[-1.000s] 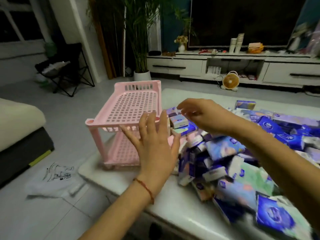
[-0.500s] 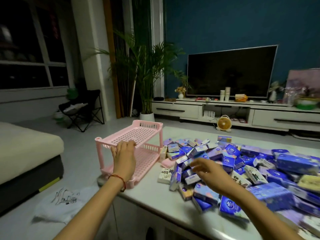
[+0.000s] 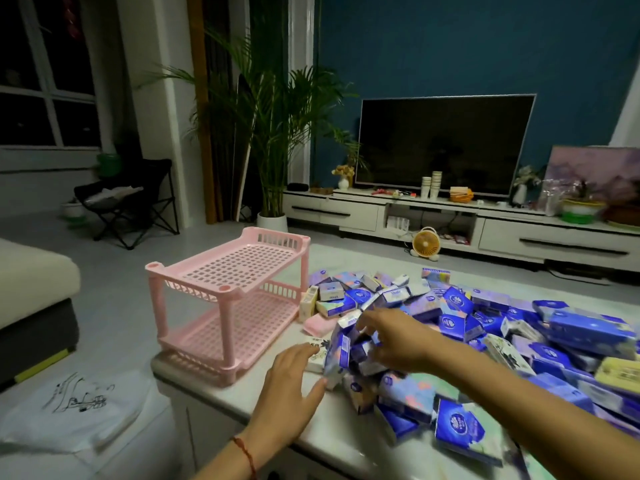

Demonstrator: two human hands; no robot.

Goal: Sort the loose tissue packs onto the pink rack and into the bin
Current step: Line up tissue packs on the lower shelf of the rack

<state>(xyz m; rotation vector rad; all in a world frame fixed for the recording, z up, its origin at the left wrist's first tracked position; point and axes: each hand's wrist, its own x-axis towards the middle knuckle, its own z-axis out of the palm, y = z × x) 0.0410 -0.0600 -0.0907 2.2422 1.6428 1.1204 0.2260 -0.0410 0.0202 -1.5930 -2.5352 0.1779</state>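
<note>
Since the frame half a second earlier, the left hand (image 3: pixel 294 386) has left the near rail of the pink rack (image 3: pixel 228 268) and moved right to the near-left edge of the pile. The right hand (image 3: pixel 391 337) has reached slightly farther into it.

Head view. We see the left hand released, with its fingers straight and spread and its fingertips at a white pack (image 3: pixel 316 356) lying flat on the table (image 3: pixel 353 258). A red cord (image 3: pixel 246 455) circles its wrist. The right hand curls its fingers down among the tissue packs (image 3: pixel 450 306); blur prevents us from telling whether it grasps one. Between the hands a blue pack (image 3: pixel 341 348) stands on edge, its long axis near upright.

The pink rack stands upright on the table's near-left corner. It has two tiers, and its long axis runs from near left to far right. The packs lie in a loose heap to its right, pointing every way, the nearest just beside its lower tier.

The table top is pale and glossy. Beyond it we note a dark television (image 3: pixel 443 143) on a white cabinet (image 3: pixel 346 209) against a blue wall, and a palm (image 3: pixel 270 133) left of the cabinet. A small fan (image 3: pixel 426 242) sits on the floor. At left are a folding chair (image 3: pixel 128 199), a sofa (image 3: pixel 31 289) and a white bag (image 3: pixel 69 410) on the floor.
</note>
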